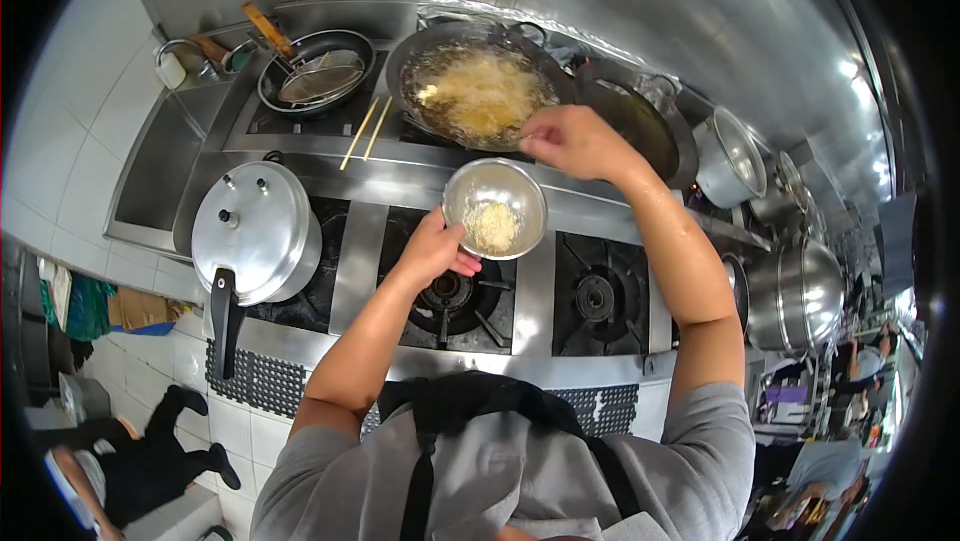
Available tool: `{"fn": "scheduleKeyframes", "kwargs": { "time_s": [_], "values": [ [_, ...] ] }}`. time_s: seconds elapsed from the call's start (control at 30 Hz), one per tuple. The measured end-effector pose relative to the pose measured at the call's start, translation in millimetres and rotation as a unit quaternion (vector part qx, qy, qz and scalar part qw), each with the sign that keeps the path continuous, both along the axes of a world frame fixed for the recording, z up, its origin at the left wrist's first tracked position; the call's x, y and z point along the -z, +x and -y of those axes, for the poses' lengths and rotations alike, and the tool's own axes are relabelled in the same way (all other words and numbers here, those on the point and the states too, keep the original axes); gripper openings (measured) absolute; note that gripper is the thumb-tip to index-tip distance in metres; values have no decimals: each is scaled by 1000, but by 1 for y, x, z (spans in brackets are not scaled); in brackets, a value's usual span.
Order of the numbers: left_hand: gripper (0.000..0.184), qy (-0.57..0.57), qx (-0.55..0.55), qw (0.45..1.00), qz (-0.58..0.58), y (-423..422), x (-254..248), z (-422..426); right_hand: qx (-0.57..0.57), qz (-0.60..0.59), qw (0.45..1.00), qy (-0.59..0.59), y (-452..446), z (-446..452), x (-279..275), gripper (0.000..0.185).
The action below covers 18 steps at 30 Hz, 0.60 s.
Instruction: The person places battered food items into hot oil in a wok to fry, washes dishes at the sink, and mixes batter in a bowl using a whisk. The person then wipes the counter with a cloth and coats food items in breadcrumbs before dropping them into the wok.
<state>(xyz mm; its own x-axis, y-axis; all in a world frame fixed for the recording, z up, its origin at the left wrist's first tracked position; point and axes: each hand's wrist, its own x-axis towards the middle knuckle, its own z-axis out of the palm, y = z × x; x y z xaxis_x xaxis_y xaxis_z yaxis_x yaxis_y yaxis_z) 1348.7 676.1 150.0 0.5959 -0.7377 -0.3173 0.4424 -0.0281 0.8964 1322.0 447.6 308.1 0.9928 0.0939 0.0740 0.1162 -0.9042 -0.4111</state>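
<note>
My left hand point(436, 247) grips a small metal bowl point(534, 203) by its lower left side, above the stove. Pale crumbs point(493, 227) lie in the bottom of the bowl. At the right front rim of a large wok point(404, 53), my right hand point(572, 141) is closed, its fingertips pinched together; whatever they hold is too small to make out. Bubbling oil with yellow, foamy food point(485, 91) fills the wok. Two thin chopsticks point(365, 133) lie side by side on the steel ledge left of the wok.
A pressure cooker point(250, 231) stands front left, its black handle pointing toward me. Behind it, a pan point(268, 91) holds strainers. Right of the wok are a second wok point(684, 146) and metal pots point(735, 156). Other people point(150, 481) are at the lower left and far right.
</note>
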Motion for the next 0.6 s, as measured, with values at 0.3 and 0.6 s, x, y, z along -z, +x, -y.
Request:
{"fn": "scheduleKeyframes", "kwargs": {
  "time_s": [0.3,0.6],
  "values": [
    [48,16,26,998,52,-23,-11,10,-197,-90,962,-166,-30,-17,100,46],
    [48,31,53,998,26,-33,6,-7,-290,-185,932,-110,-44,-44,108,48]
  ]
}}
